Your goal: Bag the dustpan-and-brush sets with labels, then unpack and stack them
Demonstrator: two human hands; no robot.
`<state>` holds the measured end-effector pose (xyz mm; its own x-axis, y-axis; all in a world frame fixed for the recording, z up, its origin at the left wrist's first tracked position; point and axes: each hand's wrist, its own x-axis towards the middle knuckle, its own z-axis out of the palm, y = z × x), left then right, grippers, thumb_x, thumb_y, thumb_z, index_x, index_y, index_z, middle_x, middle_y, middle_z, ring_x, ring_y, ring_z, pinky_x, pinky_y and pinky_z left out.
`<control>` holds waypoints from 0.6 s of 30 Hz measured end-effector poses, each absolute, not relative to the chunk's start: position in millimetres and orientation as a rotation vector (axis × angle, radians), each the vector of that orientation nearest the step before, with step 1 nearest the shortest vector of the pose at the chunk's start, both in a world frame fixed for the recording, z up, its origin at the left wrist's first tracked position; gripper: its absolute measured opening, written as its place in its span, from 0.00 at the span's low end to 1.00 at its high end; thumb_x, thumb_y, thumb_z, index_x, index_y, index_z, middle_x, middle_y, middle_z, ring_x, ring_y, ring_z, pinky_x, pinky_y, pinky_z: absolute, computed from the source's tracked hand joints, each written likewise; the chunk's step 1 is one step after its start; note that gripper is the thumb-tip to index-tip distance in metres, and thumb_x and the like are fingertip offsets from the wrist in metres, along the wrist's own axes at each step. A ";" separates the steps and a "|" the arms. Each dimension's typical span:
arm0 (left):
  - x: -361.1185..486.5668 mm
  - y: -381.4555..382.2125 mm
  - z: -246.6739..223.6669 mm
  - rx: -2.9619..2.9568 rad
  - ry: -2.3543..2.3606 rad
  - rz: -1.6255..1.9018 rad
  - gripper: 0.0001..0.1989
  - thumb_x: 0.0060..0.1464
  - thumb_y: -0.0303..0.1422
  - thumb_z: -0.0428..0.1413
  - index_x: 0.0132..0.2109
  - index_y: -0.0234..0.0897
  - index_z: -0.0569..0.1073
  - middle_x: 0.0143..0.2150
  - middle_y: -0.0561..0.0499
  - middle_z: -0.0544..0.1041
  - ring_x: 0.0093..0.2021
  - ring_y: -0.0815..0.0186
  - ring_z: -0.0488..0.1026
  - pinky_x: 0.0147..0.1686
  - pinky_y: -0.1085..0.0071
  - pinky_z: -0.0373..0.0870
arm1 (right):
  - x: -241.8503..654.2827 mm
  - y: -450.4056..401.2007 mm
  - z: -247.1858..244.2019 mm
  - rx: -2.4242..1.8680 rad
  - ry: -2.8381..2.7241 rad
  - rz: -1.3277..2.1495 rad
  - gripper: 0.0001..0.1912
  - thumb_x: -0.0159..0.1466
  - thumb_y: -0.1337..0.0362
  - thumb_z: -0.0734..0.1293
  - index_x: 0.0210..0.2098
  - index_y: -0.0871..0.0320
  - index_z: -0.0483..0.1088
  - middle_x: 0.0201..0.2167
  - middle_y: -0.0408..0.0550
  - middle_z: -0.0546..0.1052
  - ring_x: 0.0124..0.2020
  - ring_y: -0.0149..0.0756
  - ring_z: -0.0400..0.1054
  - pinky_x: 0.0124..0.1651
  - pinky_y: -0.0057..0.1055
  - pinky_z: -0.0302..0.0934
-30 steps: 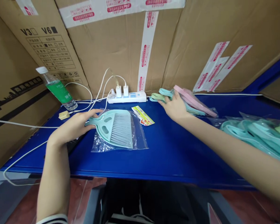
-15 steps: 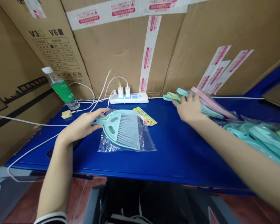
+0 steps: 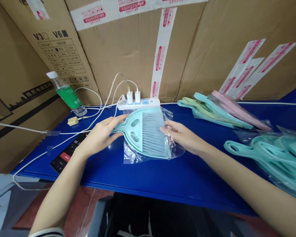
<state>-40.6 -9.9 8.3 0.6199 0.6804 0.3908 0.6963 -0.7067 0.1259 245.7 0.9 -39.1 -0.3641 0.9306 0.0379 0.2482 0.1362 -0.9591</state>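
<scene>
A light teal dustpan and brush set (image 3: 150,133) in a clear plastic bag is over the middle of the blue table (image 3: 187,177). Its handle, pointing left, is between the thumb and fingers of my left hand (image 3: 101,135). At the bristle side, my right hand (image 3: 181,135) pinches the right edge of the bagged set, with plastic bunched around the fingertips. The colourful card seen earlier does not show.
Bagged green, teal and pink sets (image 3: 219,110) lie at the back right, with a teal pile (image 3: 276,154) nearer. A power strip (image 3: 139,104), bottle (image 3: 70,95), yellowish block (image 3: 72,121), phone (image 3: 66,154) and white cables are on the left and back. Cardboard (image 3: 128,49) stands behind.
My right hand has left the coloured sets and come to the right edge of the bagged set. My left hand and that set have shifted right, uncovering the phone.
</scene>
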 end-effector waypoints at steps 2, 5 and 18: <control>-38.1 -9.1 5.4 -2.811 -1.179 -0.656 0.23 0.65 0.37 0.49 0.65 0.38 0.59 0.52 0.43 0.75 0.51 0.58 0.74 0.52 0.60 0.72 | 245.1 0.4 -39.3 -1.081 -1.649 1.362 0.20 0.58 0.46 0.68 0.40 0.54 0.69 0.36 0.49 0.78 0.34 0.40 0.74 0.39 0.40 0.71; -33.5 -8.6 2.4 -2.882 -1.083 -0.583 0.24 0.65 0.35 0.50 0.67 0.42 0.58 0.54 0.42 0.73 0.52 0.59 0.72 0.51 0.59 0.72 | 244.7 -2.3 -37.7 -1.032 -1.567 1.477 0.23 0.54 0.48 0.73 0.42 0.55 0.71 0.42 0.52 0.79 0.42 0.44 0.74 0.48 0.45 0.70; -32.2 -17.2 6.2 -2.706 -0.829 -0.486 0.19 0.69 0.32 0.41 0.55 0.45 0.75 0.49 0.48 0.80 0.50 0.62 0.74 0.49 0.63 0.72 | 267.6 4.3 -21.1 -1.115 -1.444 1.480 0.06 0.57 0.60 0.69 0.34 0.53 0.73 0.33 0.50 0.81 0.36 0.45 0.77 0.42 0.45 0.73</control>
<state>-32.2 -17.2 6.2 0.7800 0.4892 0.3903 0.5796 -0.7999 -0.1557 267.6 4.3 -21.1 -0.3184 0.9452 -0.0716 0.0481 -0.0593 -0.9971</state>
